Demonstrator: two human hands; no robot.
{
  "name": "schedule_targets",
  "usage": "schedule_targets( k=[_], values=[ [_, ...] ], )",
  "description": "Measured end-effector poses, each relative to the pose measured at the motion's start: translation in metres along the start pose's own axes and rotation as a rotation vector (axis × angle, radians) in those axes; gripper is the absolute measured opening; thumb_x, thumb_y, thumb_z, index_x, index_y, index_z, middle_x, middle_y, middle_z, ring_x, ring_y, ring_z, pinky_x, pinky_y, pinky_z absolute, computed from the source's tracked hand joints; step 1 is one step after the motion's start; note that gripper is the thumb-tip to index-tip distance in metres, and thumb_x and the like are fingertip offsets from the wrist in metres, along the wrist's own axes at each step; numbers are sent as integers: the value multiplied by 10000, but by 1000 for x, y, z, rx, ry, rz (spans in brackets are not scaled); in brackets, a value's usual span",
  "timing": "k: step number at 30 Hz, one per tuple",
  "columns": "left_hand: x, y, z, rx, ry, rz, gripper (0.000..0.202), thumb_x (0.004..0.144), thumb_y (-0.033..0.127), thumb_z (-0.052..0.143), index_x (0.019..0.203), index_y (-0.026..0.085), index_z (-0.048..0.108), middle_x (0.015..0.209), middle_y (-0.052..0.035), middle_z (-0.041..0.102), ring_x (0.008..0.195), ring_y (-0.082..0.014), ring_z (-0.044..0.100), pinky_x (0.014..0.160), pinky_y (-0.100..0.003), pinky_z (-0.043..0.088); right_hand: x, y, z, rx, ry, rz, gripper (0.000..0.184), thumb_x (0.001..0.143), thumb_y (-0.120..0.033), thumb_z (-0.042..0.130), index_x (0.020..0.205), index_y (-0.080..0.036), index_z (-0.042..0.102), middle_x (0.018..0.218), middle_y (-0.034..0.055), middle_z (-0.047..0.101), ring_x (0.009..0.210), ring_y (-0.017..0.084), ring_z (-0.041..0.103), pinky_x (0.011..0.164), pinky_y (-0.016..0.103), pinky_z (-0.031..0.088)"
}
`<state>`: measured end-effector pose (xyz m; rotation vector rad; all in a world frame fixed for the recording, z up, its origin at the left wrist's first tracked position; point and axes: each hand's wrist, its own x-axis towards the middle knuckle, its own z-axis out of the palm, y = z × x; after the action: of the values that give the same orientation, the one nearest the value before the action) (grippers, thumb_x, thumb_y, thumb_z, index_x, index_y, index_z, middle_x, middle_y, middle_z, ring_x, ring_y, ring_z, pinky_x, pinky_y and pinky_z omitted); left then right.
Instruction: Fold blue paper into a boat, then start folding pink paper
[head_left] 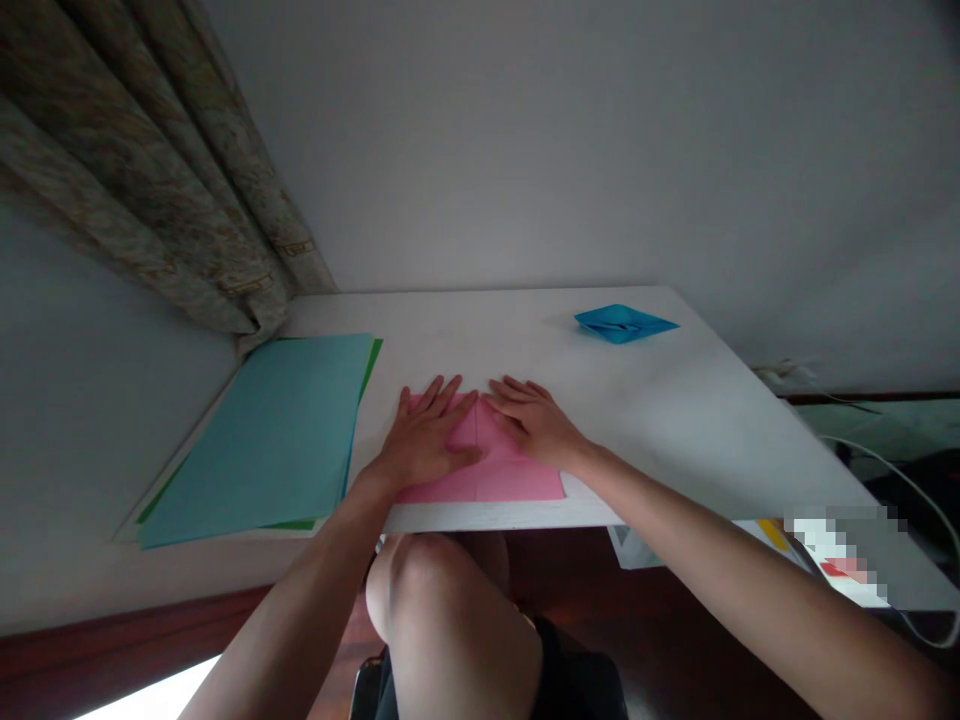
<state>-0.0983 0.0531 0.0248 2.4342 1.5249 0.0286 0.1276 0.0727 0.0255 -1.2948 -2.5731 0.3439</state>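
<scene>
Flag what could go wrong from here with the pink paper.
1. The pink paper lies close to the front edge of the table; a pull toward the body might slide it over.
2. The left hand and right hand both rest on the paper, so uneven pressure could skew or wrinkle it.
3. The left forearm is beside the stack of coloured sheets; a bump might shift them.
</scene>
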Motion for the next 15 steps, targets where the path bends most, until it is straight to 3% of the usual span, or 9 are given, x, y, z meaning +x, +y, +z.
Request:
schedule_targets(
  k=[5, 15],
  values=[
    [0, 0, 1, -4, 3, 8, 895, 856, 755, 423, 1573, 261, 218, 1661, -49, 78, 1530, -346, 54, 1167, -695, 34, 10, -22, 4, -150, -68, -9, 484, 1015, -295, 340, 1481, -238, 458, 1567, 58, 400, 1464, 302, 312, 1160, 559, 305],
    [0, -2, 1, -20, 15, 11, 800, 864, 739, 441, 1550, 369, 260, 1667, -32, 77, 1527, -354, 76, 1156, -702, 47, -6, -16, 3, -198, -62, -15, 492, 1009, -276, 332, 1483, -236, 456, 1577, 51, 380, 1463, 295, 317, 1169, 543, 300]
  ],
)
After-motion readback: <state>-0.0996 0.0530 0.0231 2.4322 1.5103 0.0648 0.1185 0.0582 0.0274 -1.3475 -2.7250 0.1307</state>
